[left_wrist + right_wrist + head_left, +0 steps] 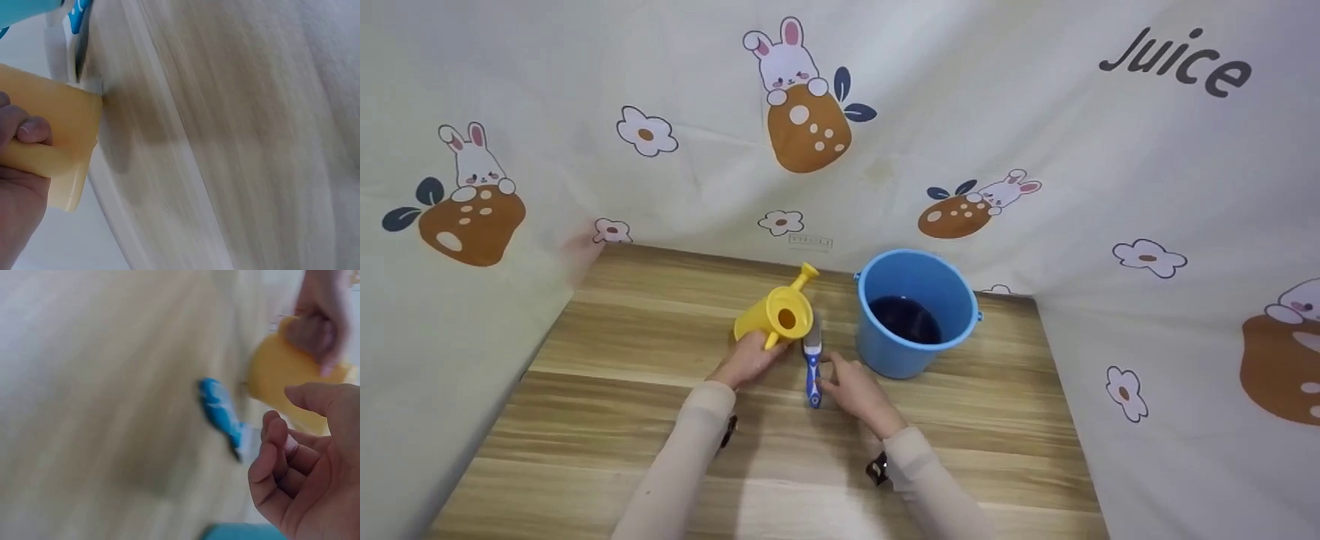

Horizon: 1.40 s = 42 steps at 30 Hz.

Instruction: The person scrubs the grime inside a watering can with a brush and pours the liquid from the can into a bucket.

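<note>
In the head view my left hand (746, 361) grips the handle of a yellow watering can (751, 321), fingers curled round it. The can's spout points toward the back wall. The left wrist view shows the fingers (35, 129) wrapped on that handle, with the can's base (84, 152) close over the table. To the right of the can lies a tool (813, 369) with a blue-and-white handle and a grey, flat head. My right hand (855, 388) is beside this handle, thumb and fingers apart and loosely bent. Nothing sits between those fingers in the right wrist view.
A blue bucket (881, 356) with dark liquid (906, 319) inside stands at the back right, just beyond my right hand. The wood-grain table (660, 300) is walled by pale cloth (697, 187) printed with rabbits and flowers.
</note>
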Tool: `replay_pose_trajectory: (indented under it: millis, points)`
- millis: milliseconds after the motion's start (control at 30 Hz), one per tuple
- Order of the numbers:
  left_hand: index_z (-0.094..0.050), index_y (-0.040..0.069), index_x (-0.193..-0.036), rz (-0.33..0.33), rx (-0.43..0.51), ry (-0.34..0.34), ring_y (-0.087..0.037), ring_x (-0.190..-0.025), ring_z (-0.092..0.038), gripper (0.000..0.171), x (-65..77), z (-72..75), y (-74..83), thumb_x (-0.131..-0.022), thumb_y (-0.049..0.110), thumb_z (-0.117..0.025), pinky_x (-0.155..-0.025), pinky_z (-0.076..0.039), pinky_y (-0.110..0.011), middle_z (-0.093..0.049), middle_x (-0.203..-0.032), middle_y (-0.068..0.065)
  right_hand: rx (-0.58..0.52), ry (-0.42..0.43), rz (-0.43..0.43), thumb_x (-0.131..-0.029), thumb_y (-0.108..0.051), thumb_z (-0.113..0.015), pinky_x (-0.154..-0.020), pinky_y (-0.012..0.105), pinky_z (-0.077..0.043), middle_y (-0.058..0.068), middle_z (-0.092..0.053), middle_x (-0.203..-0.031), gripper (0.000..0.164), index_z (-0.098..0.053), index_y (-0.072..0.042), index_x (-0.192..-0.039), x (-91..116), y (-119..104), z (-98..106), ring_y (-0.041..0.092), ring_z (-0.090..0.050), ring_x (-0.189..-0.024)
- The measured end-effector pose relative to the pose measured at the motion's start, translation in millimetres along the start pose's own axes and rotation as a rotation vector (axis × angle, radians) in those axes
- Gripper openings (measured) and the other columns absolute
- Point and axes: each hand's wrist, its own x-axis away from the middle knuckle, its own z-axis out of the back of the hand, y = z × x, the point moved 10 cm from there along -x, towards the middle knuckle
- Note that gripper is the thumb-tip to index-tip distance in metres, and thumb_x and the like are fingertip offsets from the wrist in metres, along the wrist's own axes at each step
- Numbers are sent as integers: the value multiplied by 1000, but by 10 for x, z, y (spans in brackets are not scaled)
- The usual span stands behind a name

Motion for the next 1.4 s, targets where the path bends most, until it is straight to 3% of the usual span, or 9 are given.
replay_pose_trajectory:
  millis: [233,400,567,767,900,1100,1233,1400]
  points:
    - [-46,17,-67,-38,-61,22,-11,-54,-39,34,-46,114,217,-96,28,-61,-53,-34,-25,-42,-60,5,-25,103,111,-97,-28,-64,-66,27,-52,3,-72,-86,30,-66,-9,-120,116,-245,670,11,-64,-71]
    - [-46,17,-67,-26,-118,13,-11,-53,-41,34,-91,210,414,-96,32,-59,-51,-35,-25,-44,-60,5,-145,100,176,-99,-22,-62,-72,28,-56,7,-74,-96,24,-67,-8,-117,179,-302,1121,16,-69,-81]
    - [-47,17,-67,-63,-166,-4,-11,-52,-42,36,-152,280,679,-97,35,-56,-49,-36,-25,-45,-59,5,-228,174,187,-98,-17,-62,-78,34,-58,10,-73,-102,22,-68,-4,-116,207,-191,1593,20,-70,-90]
    - [-48,17,-67,-128,-242,-13,-12,-53,-44,37,-236,329,1009,-98,37,-53,-51,-36,-26,-47,-60,4,-62,376,140,-95,-14,-66,-99,48,-50,16,-66,-121,28,-65,-2,-120,252,161,2028,32,-63,-115]
    - [-51,15,-71,-159,-294,-23,-14,-58,-47,37,-286,322,1219,-99,39,-53,-55,-38,-28,-49,-64,2,37,410,61,-92,-18,-69,-112,52,-38,23,-52,-142,47,-56,4,-132,289,482,2125,39,-48,-134]
    - [-54,14,-73,-208,-316,-16,-17,-62,-51,35,-372,271,1541,-99,38,-53,-61,-41,-29,-51,-66,1,52,343,-51,-89,-27,-71,-117,56,-28,29,-30,-157,78,-34,12,-146,346,918,2086,46,-30,-145]
    - [-51,14,-68,-273,-365,3,-17,-58,-50,37,-414,218,1752,-98,35,-53,-59,-40,-29,-48,-60,2,78,331,-73,-94,-28,-65,-119,55,-26,31,-24,-158,79,-27,15,-148,368,1075,1971,46,-26,-147]
    - [-48,15,-66,-335,-429,4,-17,-58,-48,36,-468,118,1970,-97,31,-55,-59,-38,-29,-46,-60,2,103,379,-82,-98,-28,-58,-119,53,-27,29,-23,-159,72,-27,13,-149,379,1144,1908,43,-26,-148]
